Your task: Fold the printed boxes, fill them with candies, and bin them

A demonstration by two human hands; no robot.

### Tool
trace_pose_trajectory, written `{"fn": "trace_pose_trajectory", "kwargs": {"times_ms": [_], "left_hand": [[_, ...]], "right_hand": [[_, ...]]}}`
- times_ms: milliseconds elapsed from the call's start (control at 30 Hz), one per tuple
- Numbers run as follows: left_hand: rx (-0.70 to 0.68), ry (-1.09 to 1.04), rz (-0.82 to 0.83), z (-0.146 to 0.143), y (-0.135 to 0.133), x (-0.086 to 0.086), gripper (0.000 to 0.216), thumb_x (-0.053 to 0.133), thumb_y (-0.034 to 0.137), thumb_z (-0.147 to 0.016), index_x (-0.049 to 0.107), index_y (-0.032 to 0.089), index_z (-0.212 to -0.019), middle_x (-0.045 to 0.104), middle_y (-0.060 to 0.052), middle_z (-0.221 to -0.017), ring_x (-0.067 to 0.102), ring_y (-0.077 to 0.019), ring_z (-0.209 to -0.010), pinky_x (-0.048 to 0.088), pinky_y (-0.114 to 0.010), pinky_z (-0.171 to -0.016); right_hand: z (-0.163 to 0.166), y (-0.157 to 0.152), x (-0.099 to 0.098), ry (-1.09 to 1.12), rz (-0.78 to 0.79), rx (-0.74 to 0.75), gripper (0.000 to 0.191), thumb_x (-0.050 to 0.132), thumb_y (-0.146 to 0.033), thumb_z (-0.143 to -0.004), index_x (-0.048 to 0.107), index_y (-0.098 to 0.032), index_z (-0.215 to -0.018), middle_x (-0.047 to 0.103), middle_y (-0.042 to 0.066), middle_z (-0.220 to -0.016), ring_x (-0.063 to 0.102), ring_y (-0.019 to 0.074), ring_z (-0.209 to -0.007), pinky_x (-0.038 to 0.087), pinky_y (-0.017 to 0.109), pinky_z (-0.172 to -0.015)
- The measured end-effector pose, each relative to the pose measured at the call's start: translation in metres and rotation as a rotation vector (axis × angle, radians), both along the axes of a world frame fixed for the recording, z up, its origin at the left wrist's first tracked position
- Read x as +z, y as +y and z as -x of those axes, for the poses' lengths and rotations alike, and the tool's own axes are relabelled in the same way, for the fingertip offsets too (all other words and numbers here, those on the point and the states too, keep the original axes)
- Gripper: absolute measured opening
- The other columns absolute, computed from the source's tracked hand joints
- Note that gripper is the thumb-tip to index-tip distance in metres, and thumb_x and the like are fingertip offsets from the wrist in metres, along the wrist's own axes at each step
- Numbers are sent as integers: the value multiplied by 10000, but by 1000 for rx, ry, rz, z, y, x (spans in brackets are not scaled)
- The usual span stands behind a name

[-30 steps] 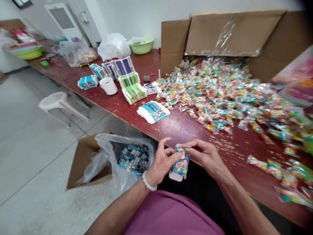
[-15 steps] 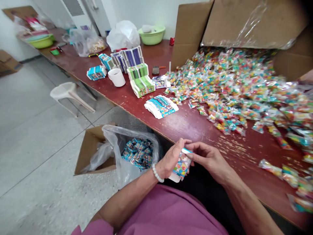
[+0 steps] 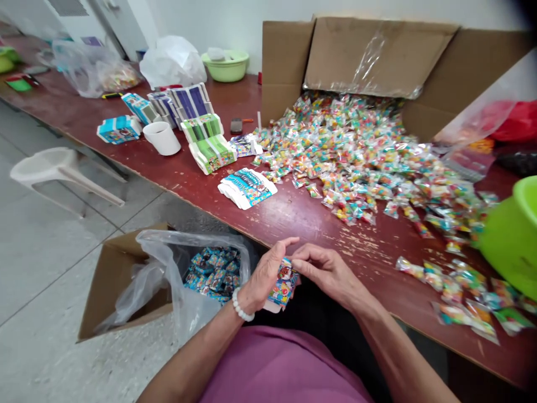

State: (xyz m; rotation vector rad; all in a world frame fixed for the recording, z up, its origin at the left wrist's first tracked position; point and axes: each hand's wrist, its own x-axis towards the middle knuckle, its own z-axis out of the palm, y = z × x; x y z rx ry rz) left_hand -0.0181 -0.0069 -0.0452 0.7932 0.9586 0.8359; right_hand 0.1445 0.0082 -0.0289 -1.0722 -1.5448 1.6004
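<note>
I see a scuffed red table (image 3: 356,243) along a pale wall (image 3: 226,25), a stool (image 3: 42,167) on the floor (image 3: 46,330). Near the table, my left hand (image 3: 262,277) holds the box (image 3: 283,287); my right hand (image 3: 329,272) seemingly pinches its top.

The left hand (image 3: 263,277) holds a box (image 3: 285,285); the right hand (image 3: 331,274) touches its upper end. Clock positions from this box: bag (image 3: 197,313) of blue boxes (image 3: 213,274), 9 o'clock; stool (image 3: 44,165), 10 o'clock; flat cartons (image 3: 249,189), 11 o'clock; packets (image 3: 356,157), on the table (image 3: 302,212), 1 o'clock; green tub (image 3: 509,240), 3 o'clock.
</note>
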Motion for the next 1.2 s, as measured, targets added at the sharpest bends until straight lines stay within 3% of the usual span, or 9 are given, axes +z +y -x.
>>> {"fn": "trace_pose_trajectory", "kwargs": {"times_ms": [133,233,300,433,567,700,833,1000,1200], "left_hand": [[179,62,-74,-13,-1,-6,506,497,604,-896,667,191,-1133,678,-73,-1052,655,-200,-895,514,-254,-710],[171,-5,47,-22,-7,-15,513,537,601,-876,582,221,-1217,661,-34,-912,629,-160,-716,507,-260,-629],[151,-69,148,-24,-14,-22,551,616,571,-840,508,254,-1278,640,0,-837,590,-131,-614,490,-256,-582],[105,-67,189,-10,-27,-36,513,744,444,-779,578,214,-1207,697,-59,-983,622,-136,-777,482,-246,-717],[-92,151,201,29,-27,-44,460,802,408,-706,672,167,-1076,718,-77,-964,623,-153,-770,453,-238,-669],[-435,389,162,71,-19,-45,517,864,315,-575,704,191,-1050,649,12,-820,564,-105,-593,412,-208,-544],[-750,370,239,84,-16,-41,399,821,368,-622,700,180,-953,647,10,-704,544,-114,-522,421,-220,-499],[-494,199,163,61,-7,-29,386,750,366,-724,571,182,-1013,662,-6,-829,598,-111,-603,437,-203,-533],[-245,106,71,19,10,-17,377,641,272,-801,470,182,-1124,676,-73,-985,653,-115,-636,455,-212,-578]], "right_hand": [[1,-7,-10,-227,-338,-51,140,599,-318,-923,683,-208,-902,677,62,-961,628,201,-916,490,318,-806],[-11,8,-21,-326,-422,-17,150,563,-300,-939,676,-207,-908,683,56,-951,639,186,-894,492,300,-805],[-31,30,-28,-498,-455,-123,196,519,-326,-956,674,-206,-975,693,50,-926,647,182,-837,505,294,-768],[-78,80,-39,-958,-536,-484,288,492,-272,-926,644,-139,-1132,673,162,-1090,615,288,-980,472,432,-879],[-97,99,-46,-1083,-531,-447,311,580,-237,-868,639,-122,-1150,636,206,-1100,553,360,-1064,431,472,-903],[-84,94,-47,-1097,-498,-379,286,521,-155,-894,623,-148,-1161,620,187,-1068,585,321,-973,455,383,-775],[-77,92,-44,-999,-468,-398,341,422,-66,-901,637,-183,-1138,622,173,-1111,602,287,-970,451,356,-763],[-82,86,-41,-744,-378,-497,280,457,-271,-942,636,-150,-1119,687,136,-978,640,245,-844,494,358,-747],[-63,51,-29,-361,-131,-433,469,527,-550,-884,667,-136,-1056,707,92,-804,641,179,-622,517,296,-581]]}}
